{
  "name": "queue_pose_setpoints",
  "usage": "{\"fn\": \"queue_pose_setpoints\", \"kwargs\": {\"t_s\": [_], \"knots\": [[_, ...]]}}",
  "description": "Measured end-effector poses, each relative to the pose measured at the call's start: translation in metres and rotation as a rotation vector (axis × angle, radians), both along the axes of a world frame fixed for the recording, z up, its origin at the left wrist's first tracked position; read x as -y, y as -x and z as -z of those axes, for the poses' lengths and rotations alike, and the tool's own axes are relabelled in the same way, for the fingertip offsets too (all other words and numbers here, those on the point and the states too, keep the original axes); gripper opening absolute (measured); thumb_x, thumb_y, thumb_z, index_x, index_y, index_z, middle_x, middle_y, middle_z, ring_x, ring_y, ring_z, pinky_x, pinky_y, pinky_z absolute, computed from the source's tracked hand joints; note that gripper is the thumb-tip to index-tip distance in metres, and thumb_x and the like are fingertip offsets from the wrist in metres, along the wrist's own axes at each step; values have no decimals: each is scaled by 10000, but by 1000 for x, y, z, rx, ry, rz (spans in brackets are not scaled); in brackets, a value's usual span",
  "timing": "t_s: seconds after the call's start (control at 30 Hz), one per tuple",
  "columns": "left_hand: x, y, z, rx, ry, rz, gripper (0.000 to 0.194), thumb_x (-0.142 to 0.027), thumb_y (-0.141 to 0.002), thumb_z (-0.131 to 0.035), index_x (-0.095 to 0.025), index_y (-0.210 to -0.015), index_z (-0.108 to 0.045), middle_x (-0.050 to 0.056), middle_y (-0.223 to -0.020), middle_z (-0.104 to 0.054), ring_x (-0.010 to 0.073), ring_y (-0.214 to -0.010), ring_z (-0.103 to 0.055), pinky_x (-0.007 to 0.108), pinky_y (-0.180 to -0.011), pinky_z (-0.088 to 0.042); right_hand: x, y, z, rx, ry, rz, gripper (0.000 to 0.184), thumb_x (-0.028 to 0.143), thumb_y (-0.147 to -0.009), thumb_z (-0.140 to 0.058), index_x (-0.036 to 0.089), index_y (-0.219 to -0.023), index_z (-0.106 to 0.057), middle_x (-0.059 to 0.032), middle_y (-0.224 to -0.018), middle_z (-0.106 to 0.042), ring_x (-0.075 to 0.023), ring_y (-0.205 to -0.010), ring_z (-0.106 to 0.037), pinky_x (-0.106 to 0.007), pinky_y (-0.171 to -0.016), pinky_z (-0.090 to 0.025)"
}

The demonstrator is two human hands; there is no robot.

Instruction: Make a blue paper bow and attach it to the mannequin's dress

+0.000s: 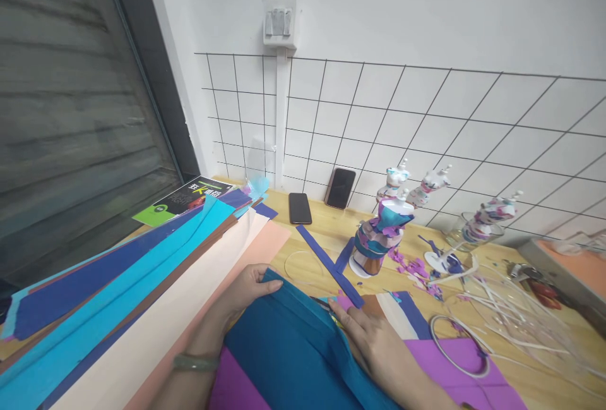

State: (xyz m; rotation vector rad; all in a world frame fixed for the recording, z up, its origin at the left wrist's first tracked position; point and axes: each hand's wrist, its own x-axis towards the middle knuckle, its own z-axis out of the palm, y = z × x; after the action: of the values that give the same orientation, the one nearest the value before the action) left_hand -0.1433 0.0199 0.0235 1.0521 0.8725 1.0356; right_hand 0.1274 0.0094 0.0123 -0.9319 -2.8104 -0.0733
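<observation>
My left hand [250, 290] pinches the upper left corner of a folded sheet of teal crepe paper [284, 340] between thumb and fingers. At the paper's right side, my right hand [367, 334] is closed around scissors [324, 304]. Only the dark blades and a bit of yellow show by the paper's edge; the hand hides the rest. Purple paper [237, 378] lies beneath the teal sheet. Beyond my hands stands a small dress form [381, 233] wrapped in teal, purple and brown paper. Dark blue paper strips [326, 261] lie in front of it.
Long crepe paper sheets [156, 277] are stacked at left, beside a magazine [182, 198]. Two phones, one flat [300, 208] and one leaning [340, 187], are by the wall. Several white mannequins [492, 214], purple scraps [416, 268], a wire coil [438, 350] and clear plastic [516, 315] occupy the right.
</observation>
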Motion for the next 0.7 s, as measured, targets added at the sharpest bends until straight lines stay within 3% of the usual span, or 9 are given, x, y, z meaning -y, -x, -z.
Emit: {"fn": "queue_pose_setpoints", "kwargs": {"t_s": [0.37, 0.53, 0.7], "knots": [[0, 1, 2, -8, -23, -8, 155, -249, -677, -695, -128, -771, -671, 49, -727, -708, 170, -672, -631, 270, -647, -480, -6, 5, 3, 33, 15, 37, 489, 58, -830, -269, 71, -1317, -303, -160, -913, -633, -264, -697, -636, -381, -551, -522], [-1, 1, 3, -9, -29, -2, 162, -244, -687, -688, -125, -796, -672, 61, -762, -713, 177, -703, -634, 276, -670, -480, -9, 10, 1, 40, 2, 17, 470, 70, -855, -259, 66, -1324, -281, -138, -846, -635, -252, -646, -630, -371, -527, -518], [-1, 1, 6, -8, -37, 3, 170, -241, -695, -681, -122, -815, -672, 74, -798, -715, 181, -722, -636, 289, -701, -479, -9, 14, -1, 56, -31, 11, 551, 2, -792, -249, 53, -1341, -238, -149, -852, -630, -251, -639, -628, -365, -508, -515]]}}
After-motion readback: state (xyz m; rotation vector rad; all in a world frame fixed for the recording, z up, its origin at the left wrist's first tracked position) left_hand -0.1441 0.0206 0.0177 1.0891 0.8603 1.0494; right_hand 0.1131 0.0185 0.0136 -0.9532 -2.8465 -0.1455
